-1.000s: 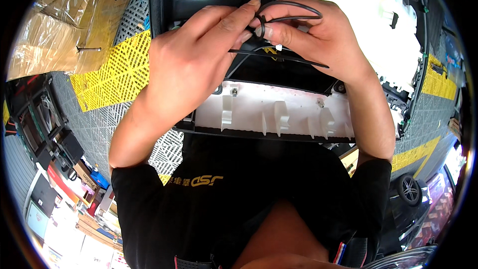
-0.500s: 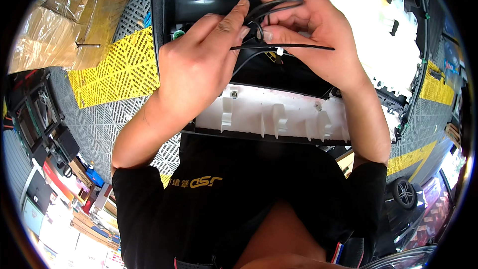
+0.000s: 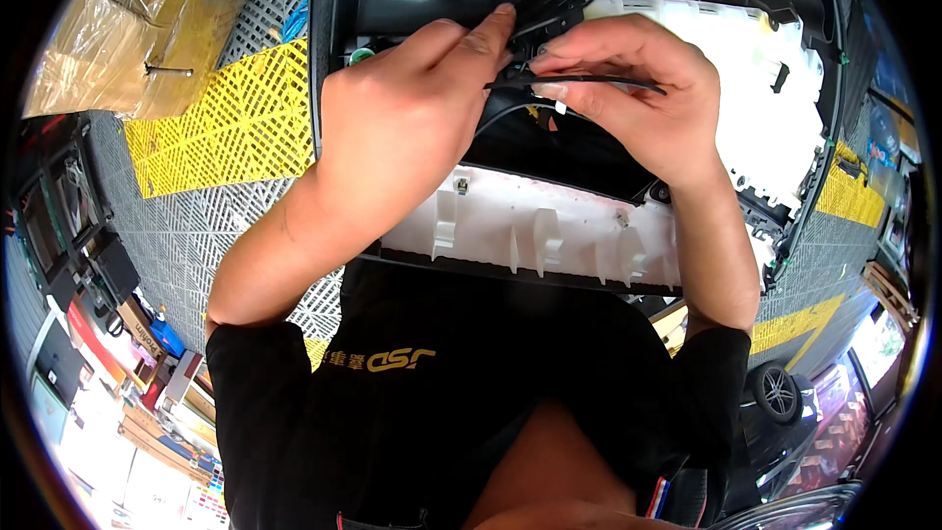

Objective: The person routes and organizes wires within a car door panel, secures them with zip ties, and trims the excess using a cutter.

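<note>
A large black car trim panel [image 3: 412,0] lies in front of me, its inner side up. Above it, my left hand [image 3: 412,88] is closed around a bundle of thin black cables [image 3: 549,20]; its thumb is mostly hidden. Close to its fingertips, my right hand [image 3: 638,88] pinches a thin black strip, which looks like a cable tie [image 3: 589,79], between thumb and fingers. The strip runs sideways from the left hand across the right palm. Below both hands, a cable with a white tag [image 3: 560,107] crosses the dark recess.
White padding [image 3: 726,88] covers the panel's right part, and a white ribbed strip [image 3: 579,236] runs along its near edge. A plastic-wrapped cardboard box [image 3: 147,29] stands at the far left, near yellow floor grating [image 3: 216,128]. A car wheel [image 3: 777,391] shows at the right.
The cable loop raised between my hands has dropped lower. My right fingers have come down from the loop and closed on the black strip. My view has shifted slightly.
</note>
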Action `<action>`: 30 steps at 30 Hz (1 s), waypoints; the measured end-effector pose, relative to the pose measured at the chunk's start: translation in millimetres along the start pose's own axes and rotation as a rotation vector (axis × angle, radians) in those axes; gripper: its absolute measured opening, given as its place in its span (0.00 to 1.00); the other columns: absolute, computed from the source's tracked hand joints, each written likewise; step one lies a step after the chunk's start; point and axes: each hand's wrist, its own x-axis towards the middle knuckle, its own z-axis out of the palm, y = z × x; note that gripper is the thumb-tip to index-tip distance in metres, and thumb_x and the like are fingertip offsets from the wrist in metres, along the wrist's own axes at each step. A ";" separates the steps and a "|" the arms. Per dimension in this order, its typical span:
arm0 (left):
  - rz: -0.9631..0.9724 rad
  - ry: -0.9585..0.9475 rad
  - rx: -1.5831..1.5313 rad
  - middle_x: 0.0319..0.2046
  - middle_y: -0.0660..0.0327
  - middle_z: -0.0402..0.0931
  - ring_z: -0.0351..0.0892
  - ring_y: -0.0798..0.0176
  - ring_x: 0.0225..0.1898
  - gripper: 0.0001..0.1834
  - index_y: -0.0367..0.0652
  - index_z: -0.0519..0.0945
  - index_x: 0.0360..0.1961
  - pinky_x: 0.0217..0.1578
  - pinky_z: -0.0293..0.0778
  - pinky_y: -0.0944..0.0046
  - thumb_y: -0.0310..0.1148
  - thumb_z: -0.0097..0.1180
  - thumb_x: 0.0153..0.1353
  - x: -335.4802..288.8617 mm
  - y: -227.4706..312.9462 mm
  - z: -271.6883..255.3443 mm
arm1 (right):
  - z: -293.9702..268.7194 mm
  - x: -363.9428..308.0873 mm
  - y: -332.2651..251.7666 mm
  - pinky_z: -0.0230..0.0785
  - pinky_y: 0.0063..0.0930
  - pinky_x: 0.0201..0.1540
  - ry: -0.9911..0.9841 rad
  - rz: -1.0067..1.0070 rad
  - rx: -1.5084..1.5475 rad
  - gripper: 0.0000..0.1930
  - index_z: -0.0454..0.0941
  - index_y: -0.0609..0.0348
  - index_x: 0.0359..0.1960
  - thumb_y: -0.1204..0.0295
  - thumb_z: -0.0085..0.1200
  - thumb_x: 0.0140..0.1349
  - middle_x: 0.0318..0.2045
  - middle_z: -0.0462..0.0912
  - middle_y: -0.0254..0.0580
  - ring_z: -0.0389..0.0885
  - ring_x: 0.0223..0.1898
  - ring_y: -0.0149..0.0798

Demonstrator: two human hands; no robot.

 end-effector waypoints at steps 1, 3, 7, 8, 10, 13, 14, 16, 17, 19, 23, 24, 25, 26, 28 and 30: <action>0.007 -0.022 0.048 0.26 0.69 0.76 0.81 0.65 0.21 0.20 0.47 0.92 0.58 0.21 0.79 0.65 0.31 0.74 0.64 0.1 2.0 -0.5 | 0.1 1.7 -3.1 0.90 0.28 0.52 -0.016 0.004 -0.041 0.14 0.91 0.67 0.51 0.87 0.72 0.64 0.48 0.94 0.47 0.95 0.49 0.38; 0.060 -0.023 0.122 0.29 0.70 0.75 0.82 0.68 0.22 0.20 0.47 0.92 0.58 0.21 0.79 0.66 0.30 0.73 0.64 -3.0 2.9 2.5 | 0.1 4.2 -5.7 0.90 0.28 0.51 -0.034 -0.064 -0.182 0.13 0.92 0.65 0.49 0.86 0.72 0.63 0.47 0.94 0.45 0.95 0.48 0.39; 0.080 -0.050 0.178 0.35 0.70 0.75 0.83 0.69 0.25 0.19 0.46 0.92 0.56 0.21 0.80 0.67 0.29 0.72 0.63 -4.5 8.7 0.0 | 7.8 10.0 -5.1 0.89 0.27 0.47 0.004 -0.129 -0.301 0.12 0.95 0.59 0.47 0.82 0.74 0.63 0.44 0.93 0.42 0.95 0.45 0.38; 0.064 -0.070 0.149 0.36 0.69 0.75 0.84 0.69 0.26 0.18 0.46 0.92 0.55 0.21 0.80 0.67 0.29 0.71 0.63 -3.9 10.5 -3.8 | 8.5 11.3 -4.4 0.89 0.27 0.45 0.016 -0.144 -0.327 0.12 0.95 0.58 0.47 0.81 0.74 0.63 0.43 0.94 0.42 0.94 0.44 0.37; 0.042 -0.106 0.108 0.37 0.69 0.75 0.85 0.69 0.27 0.17 0.45 0.92 0.54 0.22 0.81 0.67 0.28 0.71 0.62 -3.1 13.1 -10.0 | 8.2 10.8 -5.8 0.86 0.23 0.44 -0.013 -0.113 -0.385 0.12 0.94 0.61 0.49 0.82 0.74 0.64 0.45 0.92 0.42 0.91 0.42 0.33; 0.039 -0.154 0.132 0.39 0.69 0.76 0.84 0.67 0.26 0.16 0.45 0.92 0.52 0.23 0.82 0.67 0.28 0.71 0.61 -7.6 13.9 -12.0 | 11.2 9.9 -6.2 0.82 0.20 0.40 -0.020 -0.091 -0.480 0.11 0.94 0.61 0.50 0.80 0.74 0.66 0.44 0.91 0.40 0.89 0.40 0.30; 0.041 -0.146 0.120 0.39 0.69 0.78 0.85 0.67 0.26 0.16 0.44 0.92 0.52 0.24 0.82 0.67 0.28 0.71 0.61 -8.5 12.2 -12.8 | 13.3 10.0 -6.2 0.81 0.20 0.39 -0.015 -0.088 -0.514 0.10 0.95 0.59 0.49 0.79 0.74 0.67 0.44 0.91 0.39 0.89 0.39 0.29; 0.051 -0.132 0.094 0.40 0.68 0.82 0.86 0.66 0.27 0.16 0.44 0.92 0.51 0.25 0.83 0.67 0.27 0.72 0.61 -10.3 5.8 -15.2 | 19.4 10.7 -7.3 0.83 0.25 0.38 0.037 -0.081 -0.551 0.09 0.95 0.55 0.47 0.74 0.75 0.66 0.41 0.93 0.37 0.91 0.37 0.35; 0.029 -0.128 0.021 0.42 0.65 0.85 0.89 0.62 0.31 0.16 0.42 0.92 0.52 0.30 0.85 0.65 0.24 0.71 0.62 -11.2 3.3 -18.2 | 22.1 11.5 -7.7 0.84 0.27 0.37 0.063 -0.077 -0.570 0.09 0.95 0.52 0.46 0.72 0.76 0.65 0.39 0.93 0.36 0.92 0.36 0.38; -0.016 -0.122 -0.127 0.47 0.59 0.90 0.94 0.56 0.39 0.16 0.40 0.92 0.53 0.40 0.89 0.61 0.18 0.69 0.66 -12.0 -1.0 -27.2 | 26.4 14.7 -6.8 0.83 0.27 0.36 0.085 -0.104 -0.614 0.08 0.95 0.52 0.46 0.71 0.76 0.65 0.38 0.93 0.35 0.92 0.34 0.38; -0.075 -0.071 -0.256 0.46 0.55 0.94 0.95 0.63 0.43 0.15 0.38 0.92 0.56 0.44 0.88 0.66 0.20 0.70 0.70 -1.9 -9.2 -44.4 | 24.8 16.9 -10.2 0.81 0.21 0.36 0.036 -0.131 -0.718 0.11 0.95 0.58 0.49 0.76 0.75 0.66 0.41 0.94 0.38 0.91 0.35 0.31; -0.049 -0.036 -0.221 0.47 0.56 0.94 0.94 0.64 0.41 0.17 0.39 0.92 0.57 0.43 0.86 0.68 0.20 0.71 0.69 -0.5 -18.0 -48.5 | 24.6 16.9 -10.5 0.81 0.20 0.37 0.034 -0.103 -0.695 0.10 0.95 0.59 0.49 0.76 0.75 0.67 0.40 0.94 0.38 0.92 0.36 0.31; -0.098 -0.048 -0.175 0.48 0.57 0.94 0.94 0.65 0.41 0.17 0.40 0.92 0.58 0.42 0.86 0.68 0.20 0.72 0.68 3.2 -19.7 -53.8 | 24.3 17.1 -10.4 0.82 0.20 0.37 0.032 -0.076 -0.673 0.10 0.95 0.59 0.49 0.77 0.74 0.67 0.40 0.94 0.38 0.92 0.37 0.30; -0.111 -0.068 -0.155 0.48 0.57 0.94 0.94 0.65 0.41 0.17 0.41 0.92 0.57 0.42 0.85 0.68 0.21 0.72 0.67 6.4 -21.3 -54.5 | 24.1 17.0 -10.7 0.82 0.20 0.38 0.030 -0.049 -0.650 0.10 0.95 0.59 0.49 0.77 0.74 0.67 0.40 0.94 0.39 0.93 0.38 0.30; -0.138 -0.108 -0.107 0.48 0.58 0.93 0.93 0.64 0.41 0.17 0.43 0.93 0.56 0.42 0.85 0.67 0.21 0.73 0.66 11.6 -23.8 -56.5 | 24.5 16.2 -12.4 0.83 0.19 0.39 0.025 -0.030 -0.660 0.12 0.94 0.59 0.51 0.79 0.73 0.68 0.40 0.94 0.38 0.93 0.39 0.29; -0.067 -0.160 -0.127 0.48 0.58 0.93 0.93 0.63 0.42 0.16 0.43 0.93 0.54 0.43 0.86 0.66 0.22 0.74 0.65 10.1 -32.7 -50.5 | 26.3 15.6 -13.2 0.84 0.19 0.40 0.046 0.009 -0.621 0.13 0.93 0.58 0.53 0.80 0.72 0.68 0.40 0.94 0.37 0.93 0.40 0.27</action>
